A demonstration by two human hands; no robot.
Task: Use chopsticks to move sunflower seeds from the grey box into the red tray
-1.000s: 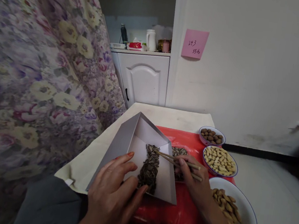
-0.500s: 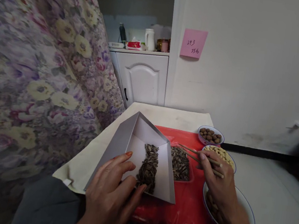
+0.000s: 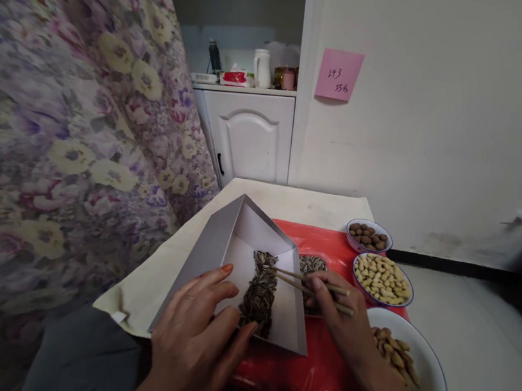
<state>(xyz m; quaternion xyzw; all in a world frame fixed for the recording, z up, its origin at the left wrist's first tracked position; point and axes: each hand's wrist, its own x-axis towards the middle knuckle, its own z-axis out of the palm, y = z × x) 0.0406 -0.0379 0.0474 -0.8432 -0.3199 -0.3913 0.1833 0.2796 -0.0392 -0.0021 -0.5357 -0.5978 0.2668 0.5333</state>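
Observation:
My right hand (image 3: 337,316) grips a pair of wooden chopsticks (image 3: 295,280), whose tips reach over the grey box's right wall to the sunflower seeds (image 3: 261,289) inside. Those seeds lie in a strip along the floor of the open grey box (image 3: 239,244), which sits at a slant on the table. With fingers apart, my left hand (image 3: 199,323) rests at the box's near edge. Partly hidden behind my right hand and the box wall, a tray of more sunflower seeds (image 3: 312,264) stands on the red sheet.
Along the right edge stand a bowl of round brown nuts (image 3: 368,236), a bowl of peanuts (image 3: 382,280) and a larger white bowl (image 3: 430,374) with brown elongated nuts. Red plastic (image 3: 325,360) and a cream cloth (image 3: 136,288) cover the table. A floral curtain (image 3: 80,131) hangs left.
My right hand has moved left with the chopsticks, from the seed tray to the seeds in the box. More of the peanuts and the large white bowl shows. My left hand stays put.

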